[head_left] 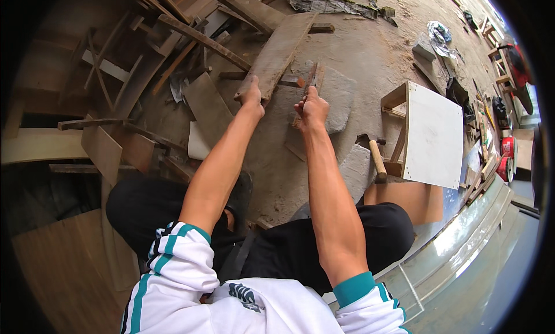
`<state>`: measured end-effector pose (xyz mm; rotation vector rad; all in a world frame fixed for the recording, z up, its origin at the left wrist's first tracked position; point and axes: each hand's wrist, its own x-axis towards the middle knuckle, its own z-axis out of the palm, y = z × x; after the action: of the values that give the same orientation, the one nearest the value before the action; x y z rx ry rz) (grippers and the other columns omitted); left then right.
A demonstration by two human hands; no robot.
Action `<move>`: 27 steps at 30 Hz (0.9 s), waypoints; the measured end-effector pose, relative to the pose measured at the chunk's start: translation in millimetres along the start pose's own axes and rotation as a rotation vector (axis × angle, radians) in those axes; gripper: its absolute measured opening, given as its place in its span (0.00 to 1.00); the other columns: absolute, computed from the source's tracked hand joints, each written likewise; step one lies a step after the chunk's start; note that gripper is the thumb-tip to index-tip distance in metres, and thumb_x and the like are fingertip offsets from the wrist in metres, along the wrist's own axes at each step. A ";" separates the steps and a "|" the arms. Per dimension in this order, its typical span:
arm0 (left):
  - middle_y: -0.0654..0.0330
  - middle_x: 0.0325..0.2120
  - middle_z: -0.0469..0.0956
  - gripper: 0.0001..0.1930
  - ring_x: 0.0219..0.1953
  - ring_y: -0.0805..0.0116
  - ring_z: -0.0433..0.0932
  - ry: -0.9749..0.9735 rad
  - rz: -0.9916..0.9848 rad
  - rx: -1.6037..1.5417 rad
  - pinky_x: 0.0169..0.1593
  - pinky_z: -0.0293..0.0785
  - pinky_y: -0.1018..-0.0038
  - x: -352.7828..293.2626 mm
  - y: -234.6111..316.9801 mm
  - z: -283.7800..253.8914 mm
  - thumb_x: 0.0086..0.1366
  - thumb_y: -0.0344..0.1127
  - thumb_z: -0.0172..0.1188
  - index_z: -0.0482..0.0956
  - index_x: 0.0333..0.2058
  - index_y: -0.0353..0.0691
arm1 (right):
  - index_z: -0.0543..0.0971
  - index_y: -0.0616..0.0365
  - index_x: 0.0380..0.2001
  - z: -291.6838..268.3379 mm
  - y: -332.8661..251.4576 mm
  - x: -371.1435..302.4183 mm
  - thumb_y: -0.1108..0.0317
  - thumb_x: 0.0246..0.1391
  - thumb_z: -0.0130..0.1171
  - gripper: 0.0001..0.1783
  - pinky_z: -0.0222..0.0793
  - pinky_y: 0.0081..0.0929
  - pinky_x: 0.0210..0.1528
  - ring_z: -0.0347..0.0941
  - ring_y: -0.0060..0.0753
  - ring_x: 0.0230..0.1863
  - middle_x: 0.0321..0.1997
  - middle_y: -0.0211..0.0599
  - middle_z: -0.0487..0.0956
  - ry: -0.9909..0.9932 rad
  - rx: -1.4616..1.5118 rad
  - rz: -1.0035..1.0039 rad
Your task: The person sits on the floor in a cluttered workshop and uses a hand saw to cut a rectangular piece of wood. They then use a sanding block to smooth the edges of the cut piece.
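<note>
Left grip [252,98]: I see it closed on the near end of a long plank [283,48].
Right grip [313,107]: clasped around a narrow wooden strip [317,76].
Hammer [377,160]: right, near.

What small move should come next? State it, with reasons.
Probably bring the narrow brown wooden piece in the right hand toward the long, flat wooden board in the left hand: each hand grips one, and a gap separates them.
</note>
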<state>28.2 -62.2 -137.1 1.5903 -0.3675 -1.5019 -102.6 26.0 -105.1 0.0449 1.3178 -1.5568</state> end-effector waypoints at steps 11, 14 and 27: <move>0.62 0.45 0.77 0.21 0.46 0.65 0.77 -0.102 -0.214 -0.378 0.44 0.83 0.69 -17.0 3.8 15.8 0.67 0.53 0.57 0.72 0.51 0.46 | 0.72 0.56 0.19 -26.4 -13.6 17.2 0.61 0.59 0.58 0.17 0.74 0.26 0.21 0.69 0.24 0.17 0.16 0.30 0.70 0.003 -0.166 -0.185; 0.64 0.46 0.76 0.22 0.46 0.67 0.77 -0.107 -0.208 -0.423 0.41 0.84 0.71 -16.0 -1.4 13.8 0.66 0.54 0.57 0.72 0.52 0.48 | 0.72 0.55 0.20 -34.1 -17.4 14.4 0.61 0.59 0.59 0.16 0.76 0.26 0.23 0.70 0.24 0.18 0.18 0.30 0.71 0.035 -0.168 -0.192; 0.63 0.45 0.77 0.23 0.46 0.67 0.77 -0.137 -0.189 -0.348 0.44 0.83 0.69 -14.9 4.4 7.9 0.61 0.46 0.68 0.72 0.50 0.46 | 0.77 0.58 0.25 -56.5 -21.9 10.1 0.63 0.55 0.63 0.11 0.78 0.26 0.28 0.75 0.26 0.23 0.21 0.29 0.74 0.027 -0.247 -0.210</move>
<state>19.3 -56.8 -123.1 1.2777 -0.0254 -1.7177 -153.7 57.5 -118.1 -0.2352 1.5680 -1.5587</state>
